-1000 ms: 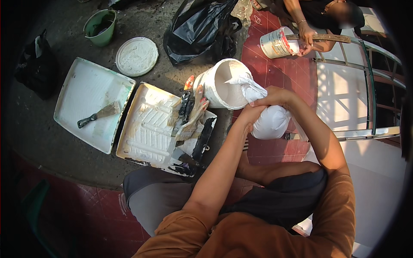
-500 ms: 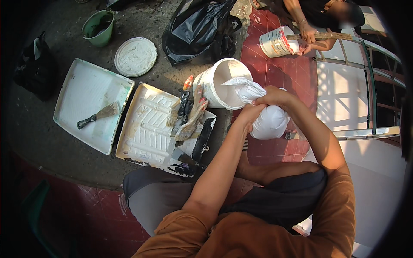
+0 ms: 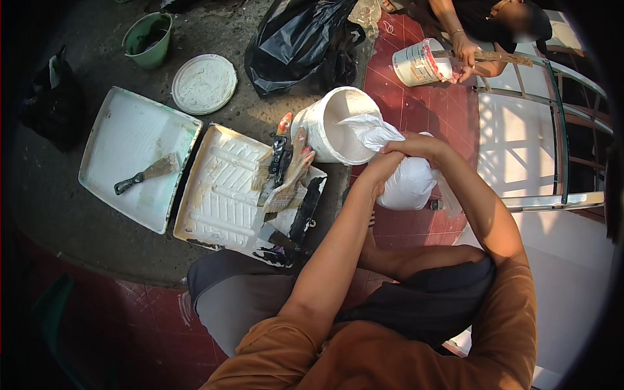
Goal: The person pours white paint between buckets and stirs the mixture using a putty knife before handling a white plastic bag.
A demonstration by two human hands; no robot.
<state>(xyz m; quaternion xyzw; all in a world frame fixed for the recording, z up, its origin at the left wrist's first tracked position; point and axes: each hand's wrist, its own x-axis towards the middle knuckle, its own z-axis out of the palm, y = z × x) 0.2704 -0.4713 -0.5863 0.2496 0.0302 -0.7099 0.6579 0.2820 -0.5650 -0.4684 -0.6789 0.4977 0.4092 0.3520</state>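
Together the left hand [image 3: 379, 170] and right hand [image 3: 416, 146] clench the twisted neck of a bulging white plastic bag [image 3: 406, 185], its mouth seemingly tipped over the open white plastic bucket [image 3: 318, 130] to pour

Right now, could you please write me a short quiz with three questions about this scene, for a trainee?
1. True or false: both hands grip the neck of the white bag.
2. What lies in the left tray? A) a roller B) a scraper C) a sponge
3. Which colour is the small pail at the top left?

Key:
1. True: the left hand and the right hand meet at the neck, beside the white bucket.
2. B, a scraper.
3. Green.
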